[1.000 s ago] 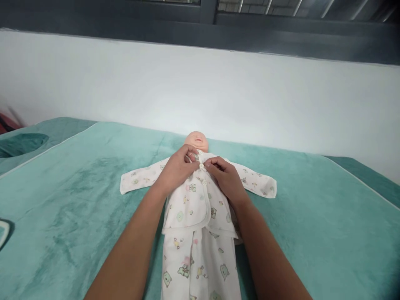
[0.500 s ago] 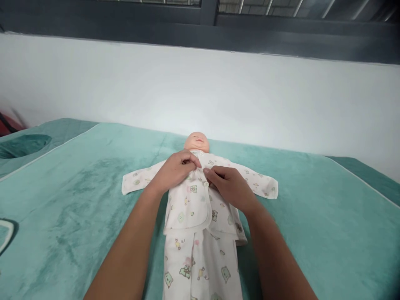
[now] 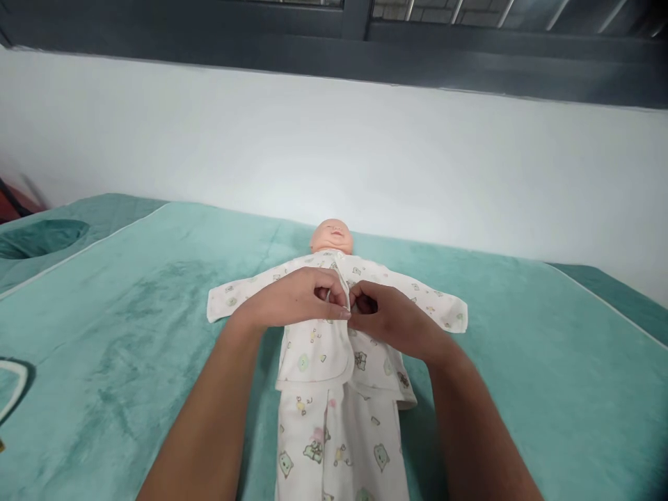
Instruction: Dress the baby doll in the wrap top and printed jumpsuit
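Note:
A baby doll (image 3: 332, 236) lies on its back, dressed in a white printed jacket (image 3: 316, 355) and matching pants (image 3: 342, 445). My left hand (image 3: 307, 296) pinches the jacket's front edge at mid-chest between thumb and fingers. Close against it, my right hand (image 3: 383, 309) is closed with its fingertips at the same edge, gripping the jacket's front there. The button seen on this edge earlier is hidden by my fingers. Below my hands, the two front panels part toward the hem. Both sleeves stretch out to the sides.
A green plush cover (image 3: 522, 362) with white piping spreads under the doll. Behind it rises a white wall (image 3: 334, 146) below a dark window frame (image 3: 209, 35). A white curved shape (image 3: 18, 386) shows at the left edge, and something red (image 3: 10, 205) at the far left.
Both hands have moved down the jacket front from near the neck to mid-chest, over the button. My fingertips have come together there. The view has shifted slightly.

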Available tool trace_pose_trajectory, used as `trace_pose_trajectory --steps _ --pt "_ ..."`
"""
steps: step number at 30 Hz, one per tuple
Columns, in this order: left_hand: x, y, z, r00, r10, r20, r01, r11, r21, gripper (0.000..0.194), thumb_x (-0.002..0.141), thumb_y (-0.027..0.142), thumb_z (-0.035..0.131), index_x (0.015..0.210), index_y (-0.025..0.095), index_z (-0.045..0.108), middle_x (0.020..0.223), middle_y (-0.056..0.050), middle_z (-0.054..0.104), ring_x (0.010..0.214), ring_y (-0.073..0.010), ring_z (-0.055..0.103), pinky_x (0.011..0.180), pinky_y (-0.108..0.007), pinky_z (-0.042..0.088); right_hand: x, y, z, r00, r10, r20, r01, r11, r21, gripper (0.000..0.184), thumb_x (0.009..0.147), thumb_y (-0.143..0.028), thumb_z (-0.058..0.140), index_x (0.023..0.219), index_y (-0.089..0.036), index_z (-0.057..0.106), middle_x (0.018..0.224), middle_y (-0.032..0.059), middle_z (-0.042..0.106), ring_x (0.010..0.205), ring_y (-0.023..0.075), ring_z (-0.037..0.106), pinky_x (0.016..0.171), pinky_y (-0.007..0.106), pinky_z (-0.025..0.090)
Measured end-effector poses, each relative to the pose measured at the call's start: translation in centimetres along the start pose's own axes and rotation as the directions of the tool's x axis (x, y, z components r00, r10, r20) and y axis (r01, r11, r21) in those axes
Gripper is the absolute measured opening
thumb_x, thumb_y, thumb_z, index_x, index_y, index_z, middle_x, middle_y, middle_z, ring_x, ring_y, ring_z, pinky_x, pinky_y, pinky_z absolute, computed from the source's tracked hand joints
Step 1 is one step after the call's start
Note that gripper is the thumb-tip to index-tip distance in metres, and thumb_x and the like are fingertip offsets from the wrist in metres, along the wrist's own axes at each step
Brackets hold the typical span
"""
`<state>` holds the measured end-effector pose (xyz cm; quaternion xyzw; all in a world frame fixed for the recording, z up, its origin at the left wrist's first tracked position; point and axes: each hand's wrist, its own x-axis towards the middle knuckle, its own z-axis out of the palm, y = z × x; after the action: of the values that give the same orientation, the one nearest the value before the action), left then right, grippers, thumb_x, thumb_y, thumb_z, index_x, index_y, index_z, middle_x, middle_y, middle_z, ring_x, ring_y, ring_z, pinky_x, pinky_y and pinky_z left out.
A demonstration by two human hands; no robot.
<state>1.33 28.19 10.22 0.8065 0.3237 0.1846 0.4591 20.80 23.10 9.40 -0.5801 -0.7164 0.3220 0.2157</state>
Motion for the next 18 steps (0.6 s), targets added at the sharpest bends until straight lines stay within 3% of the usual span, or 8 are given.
trace_pose_trajectory --steps 5,9,13,18 --pt "-0.3 -0.8 -0.6 0.998 -0.001 -0.063 -0.010 0.985 -0.170 0.021 0.078 0.040 0.066 0.077 0.019 0.064 0.075 0.001 0.059 0.069 -0.0119 0.050 0.062 -0.025 0.037 -0.4 -1.5 1.3 0.983 0.032 -0.179 -0.076 0.966 -0.246 0.011 0.079 -0.026 0.052 0.070 -0.022 0.052 0.065 -0.0034 0.057 0.056 0.0114 0.041 0.052 0.026 0.025" --pt "-0.4 -1.1 -0.5 0.999 0.020 -0.051 -0.031 0.971 -0.236 0.019 0.076 0.036 0.069 0.073 0.018 0.063 0.071 0.000 0.059 0.068 -0.0119 0.051 0.062 -0.025 0.038 -0.3 -1.9 1.8 0.978 0.055 -0.199 -0.113 0.950 -0.292 0.022 0.086 -0.033 0.049 0.068 -0.022 0.053 0.065 0.0003 0.060 0.056 0.0139 0.045 0.054 0.028 0.022" --pt "-0.2 -1.2 -0.3 0.998 0.021 -0.059 -0.039 0.941 -0.337 0.017 0.074 0.032 0.071 0.072 0.017 0.064 0.071 0.000 0.061 0.068 -0.0122 0.054 0.065 -0.025 0.042 -0.1 -2.2 2.7 0.958 0.077 -0.275 -0.181 0.909 -0.375 0.015 0.086 -0.029 0.050 0.073 -0.022 0.055 0.067 0.0029 0.061 0.054 0.0150 0.044 0.055 0.030 0.019" --pt "0.0 -1.4 -0.1 0.999 0.013 -0.053 -0.031 0.926 -0.376 0.015 0.076 0.030 0.071 0.074 0.017 0.065 0.071 0.000 0.061 0.067 -0.0114 0.055 0.065 -0.025 0.044 -0.2 -2.4 3.2 0.951 0.056 -0.303 -0.169 0.917 -0.362 0.013 0.082 -0.023 0.050 0.070 -0.022 0.052 0.064 0.0021 0.058 0.052 0.0140 0.040 0.055 0.030 0.019"
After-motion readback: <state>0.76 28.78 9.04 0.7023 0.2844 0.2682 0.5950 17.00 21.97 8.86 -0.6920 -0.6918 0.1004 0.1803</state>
